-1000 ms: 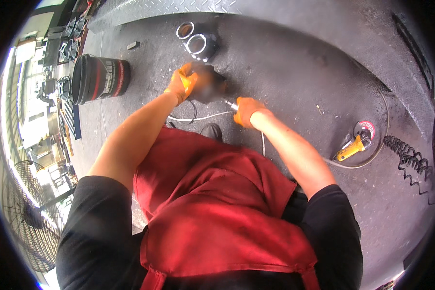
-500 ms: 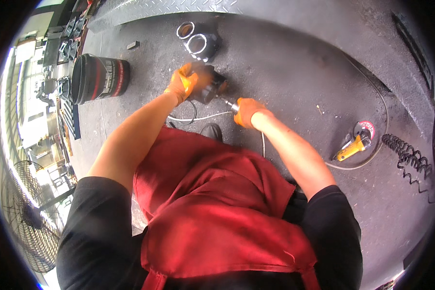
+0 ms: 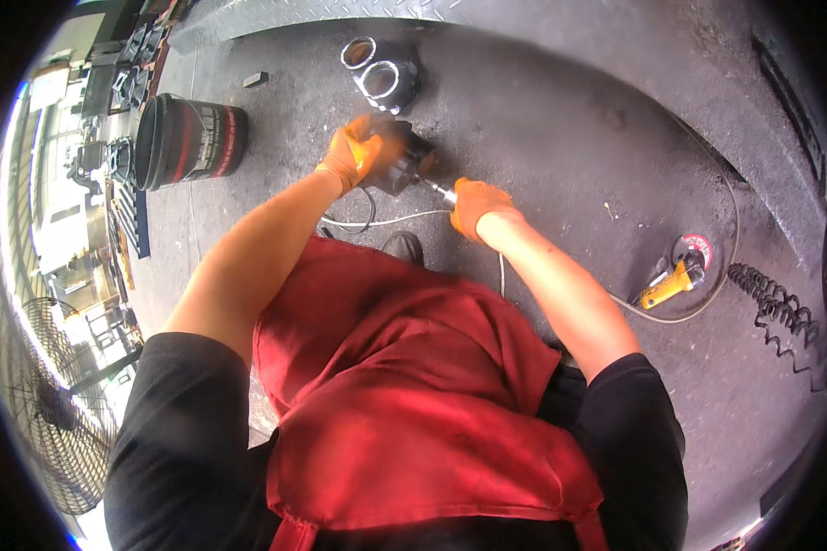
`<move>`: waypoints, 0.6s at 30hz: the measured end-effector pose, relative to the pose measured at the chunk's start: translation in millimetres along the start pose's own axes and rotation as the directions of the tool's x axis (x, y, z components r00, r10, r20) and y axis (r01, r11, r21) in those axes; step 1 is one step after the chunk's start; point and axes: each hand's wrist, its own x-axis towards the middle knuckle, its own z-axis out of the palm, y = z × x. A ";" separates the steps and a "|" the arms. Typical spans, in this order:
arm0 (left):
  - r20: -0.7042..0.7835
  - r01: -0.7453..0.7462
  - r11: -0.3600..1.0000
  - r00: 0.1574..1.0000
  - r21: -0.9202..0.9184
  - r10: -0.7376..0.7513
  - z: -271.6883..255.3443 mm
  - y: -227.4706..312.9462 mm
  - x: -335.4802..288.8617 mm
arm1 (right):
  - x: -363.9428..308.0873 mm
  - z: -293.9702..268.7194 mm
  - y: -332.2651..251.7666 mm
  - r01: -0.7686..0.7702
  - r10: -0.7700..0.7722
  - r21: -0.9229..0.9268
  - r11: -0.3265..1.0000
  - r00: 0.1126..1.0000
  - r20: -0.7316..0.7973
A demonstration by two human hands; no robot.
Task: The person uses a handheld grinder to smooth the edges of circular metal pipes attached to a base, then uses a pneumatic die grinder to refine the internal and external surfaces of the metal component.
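My left hand (image 3: 352, 156), in an orange glove, is closed around a dark metal casting (image 3: 397, 172) held just above the floor. Its fingers are partly smeared by motion or dust. From the other side my right hand (image 3: 481, 209), gloved in orange too, grips a slim silver die grinder (image 3: 445, 192). The tool's thin shaft points left at the casting's near right side; exactly where its tip touches is too blurred to tell. Just beyond the casting, another dark casting (image 3: 404, 84) with two bright ring-shaped openings rests on the floor.
A black bucket (image 3: 176, 147) with a red stripe stands left, near a small block (image 3: 255, 80). To the right lie a yellow angle grinder (image 3: 668, 286), a thin hose (image 3: 734, 216) and a coiled black hose (image 3: 781, 308). A fan (image 3: 60, 413) is at lower left.
Both hands keep their grips on the casting and the die grinder in almost the same place. The whole view has shifted slightly.
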 end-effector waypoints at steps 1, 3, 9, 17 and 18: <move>-0.014 -0.016 0.999 1.000 -0.028 0.015 1.0 -4.8 -2.7 | -0.1 -2.2 2.4 -0.019 0.019 0.035 0.999 1.000 -0.022; -0.036 -0.058 0.998 0.998 0.030 0.059 0.4 -13.1 -3.3 | 1.7 -11.3 3.6 0.013 -0.013 0.013 1.000 1.000 -0.010; -0.058 -0.161 0.968 0.983 0.194 0.176 -1.0 -30.2 3.3 | 4.4 -8.8 1.0 0.019 -0.019 0.025 1.000 1.000 -0.023; 0.038 -0.055 0.983 0.997 -0.176 0.063 -9.1 -34.0 8.8 | 2.3 6.2 12.7 0.091 -0.107 0.108 0.990 0.981 0.160; 0.122 0.020 0.975 0.992 -0.220 0.007 -18.7 -44.5 10.1 | -1.5 8.7 19.7 0.068 -0.091 0.175 0.982 0.988 0.128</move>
